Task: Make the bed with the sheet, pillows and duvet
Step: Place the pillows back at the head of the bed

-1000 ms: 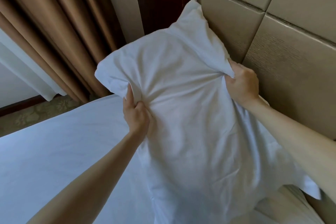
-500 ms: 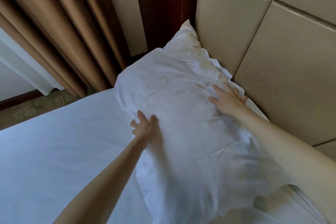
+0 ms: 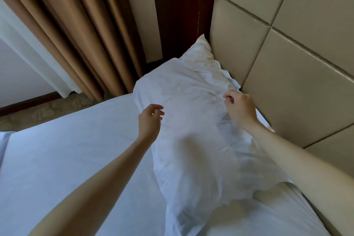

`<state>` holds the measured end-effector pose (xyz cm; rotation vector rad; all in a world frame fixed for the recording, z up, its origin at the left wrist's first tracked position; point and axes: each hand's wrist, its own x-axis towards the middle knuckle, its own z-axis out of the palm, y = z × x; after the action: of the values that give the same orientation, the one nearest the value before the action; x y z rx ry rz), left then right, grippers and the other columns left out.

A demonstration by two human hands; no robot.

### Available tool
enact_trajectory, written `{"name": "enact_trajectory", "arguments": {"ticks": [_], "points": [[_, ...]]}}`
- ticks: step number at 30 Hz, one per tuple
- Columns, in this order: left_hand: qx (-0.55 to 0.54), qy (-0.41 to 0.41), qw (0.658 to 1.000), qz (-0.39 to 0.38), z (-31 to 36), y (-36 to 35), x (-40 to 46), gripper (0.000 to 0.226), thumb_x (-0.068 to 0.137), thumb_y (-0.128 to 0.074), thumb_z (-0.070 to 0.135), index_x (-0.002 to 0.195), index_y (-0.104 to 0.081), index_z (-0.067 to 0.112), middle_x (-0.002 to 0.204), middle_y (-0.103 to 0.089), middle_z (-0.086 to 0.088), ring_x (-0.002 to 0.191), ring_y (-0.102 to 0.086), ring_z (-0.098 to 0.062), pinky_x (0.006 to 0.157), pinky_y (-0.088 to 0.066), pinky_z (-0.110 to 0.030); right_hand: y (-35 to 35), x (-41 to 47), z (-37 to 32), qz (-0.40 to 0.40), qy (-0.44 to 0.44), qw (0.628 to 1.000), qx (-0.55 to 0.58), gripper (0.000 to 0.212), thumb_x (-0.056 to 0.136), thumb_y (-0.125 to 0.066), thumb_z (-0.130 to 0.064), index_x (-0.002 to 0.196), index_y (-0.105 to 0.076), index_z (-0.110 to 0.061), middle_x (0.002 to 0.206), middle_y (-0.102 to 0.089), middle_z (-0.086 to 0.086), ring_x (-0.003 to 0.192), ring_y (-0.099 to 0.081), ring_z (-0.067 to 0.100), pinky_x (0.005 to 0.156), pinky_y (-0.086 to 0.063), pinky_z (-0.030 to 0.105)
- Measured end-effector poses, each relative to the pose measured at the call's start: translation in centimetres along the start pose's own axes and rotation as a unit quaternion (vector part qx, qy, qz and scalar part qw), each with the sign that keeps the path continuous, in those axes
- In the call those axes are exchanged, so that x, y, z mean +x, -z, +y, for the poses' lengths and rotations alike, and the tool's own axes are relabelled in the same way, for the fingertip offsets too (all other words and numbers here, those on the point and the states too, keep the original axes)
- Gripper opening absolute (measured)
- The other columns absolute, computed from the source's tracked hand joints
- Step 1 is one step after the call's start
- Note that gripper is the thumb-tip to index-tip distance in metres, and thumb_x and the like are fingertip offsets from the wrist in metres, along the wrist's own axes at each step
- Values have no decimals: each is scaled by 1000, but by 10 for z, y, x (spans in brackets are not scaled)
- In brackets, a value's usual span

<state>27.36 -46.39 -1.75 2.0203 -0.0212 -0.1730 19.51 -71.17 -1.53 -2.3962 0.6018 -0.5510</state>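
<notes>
The white pillow [image 3: 191, 105] lies in the middle of the frame, on the sheet [image 3: 67, 159], against the headboard [image 3: 287, 82]. It looks soft and light; grab it by its corners. The left hand [image 3: 149, 120] and right hand [image 3: 241, 107] hover loosely curled, holding nothing.

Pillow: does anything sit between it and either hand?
Nothing visible does. The left hand and right hand hang loosely curled just over the pillow, which lies on the sheet beside the headboard.
</notes>
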Motion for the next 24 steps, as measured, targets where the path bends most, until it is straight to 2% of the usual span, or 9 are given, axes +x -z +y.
{"name": "enact_trajectory", "arguments": {"ticks": [3, 5, 7, 9, 12, 16, 19, 24], "points": [[-16, -43, 999, -19, 45, 24, -22, 32, 92, -36, 2, 96, -66, 10, 79, -66, -3, 67, -60, -12, 64, -48, -20, 27, -17, -42, -2, -4, 999, 53, 21, 89, -49, -2, 90, -70, -5, 69, -65, 13, 66, -57, 30, 65, -48, 39], [-18, -58, 998, -20, 67, 43, -43, 33, 92, -35, 3, 96, -67, 11, 76, -65, -2, 65, -58, -10, 57, -45, -14, 49, -34, -68, 0, -3, 996, 90, 21, 88, -49, -2, 85, -69, -9, 72, -68, 15, 71, -62, 32, 68, -51, 40], [-17, -72, 997, -25, 85, 64, -71, 34, 93, -35, 5, 95, -67, 13, 74, -64, 0, 63, -57, -9, 50, -39, -9, 75, -56, -94, 0, -27, 990, 141, 23, 87, -50, -2, 80, -67, -16, 71, -68, 10, 70, -63, 28, 72, -52, 38], [-14, -87, 995, -37, 100, 89, -103, 34, 93, -34, 4, 94, -67, 13, 73, -63, -1, 62, -56, -9, 49, -38, -7, 101, -84, -117, 6, -50, 981, 186, 25, 87, -50, -1, 78, -66, -19, 69, -67, 1, 67, -64, 18, 73, -52, 35], [-11, -106, 993, -48, 115, 129, -156, 34, 92, -35, 3, 92, -68, 12, 71, -64, -1, 60, -55, -8, 48, -37, -7, 137, -132, -148, 3, -56, 972, 229, 23, 88, -49, 4, 82, -67, -8, 67, -65, 0, 63, -62, 17, 69, -53, 33], [-23, -121, 992, -33, 116, 185, -230, 34, 90, -37, 1, 90, -69, 13, 71, -65, -2, 59, -56, -8, 49, -38, -7, 177, -197, -191, -56, -51, 963, 260, 28, 86, -49, 8, 76, -67, -11, 64, -68, 3, 61, -63, 19, 74, -55, 37], [-34, -120, 992, -36, 108, 227, -287, 34, 90, -37, 0, 88, -69, 13, 68, -65, -1, 57, -55, -7, 47, -38, -10, 200, -251, -228, -104, -25, 959, 261, 28, 85, -49, 9, 77, -67, -11, 65, -70, 2, 62, -63, 19, 75, -55, 35], [-21, -138, 990, -35, 83, 302, -363, 34, 93, -38, 2, 88, -69, 14, 68, -65, -1, 53, -54, -2, 48, -38, -12, 221, -340, -285, -103, 4, 954, 283, 24, 86, -53, 6, 80, -69, -11, 68, -71, 6, 64, -66, 20, 72, -55, 30]]}}
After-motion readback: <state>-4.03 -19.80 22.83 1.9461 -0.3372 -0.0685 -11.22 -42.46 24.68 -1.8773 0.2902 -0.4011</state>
